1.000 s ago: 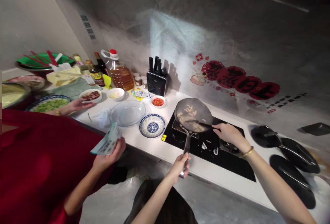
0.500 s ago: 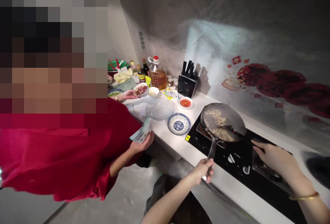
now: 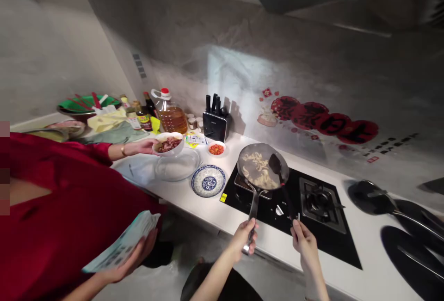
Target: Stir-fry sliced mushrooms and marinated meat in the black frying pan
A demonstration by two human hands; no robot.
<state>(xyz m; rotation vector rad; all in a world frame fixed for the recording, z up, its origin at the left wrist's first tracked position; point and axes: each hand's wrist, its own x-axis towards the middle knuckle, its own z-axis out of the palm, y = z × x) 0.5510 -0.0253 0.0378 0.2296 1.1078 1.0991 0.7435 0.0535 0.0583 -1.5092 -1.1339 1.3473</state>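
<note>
My left hand is closed around the metal handle of a wok, which sits on the left burner of a black gas stove. Pale sliced food lies spread over the wok's bottom. My right hand grips the dark handle of a spatula, its blade inside the wok at the right side. A person in red stands at my left. One of that person's hands holds out a white bowl of reddish meat pieces; the other carries a pale blue packet.
Left of the stove are a blue-patterned plate, a clear glass dish and a bowl of chopped red peppers. Behind stand a knife block and an oil jug. Black pans lie at the right.
My view has turned right. My right hand has drawn in nearer my left, and the spatula now stands more upright. The other person's meat bowl has come forward over the glass dish.
</note>
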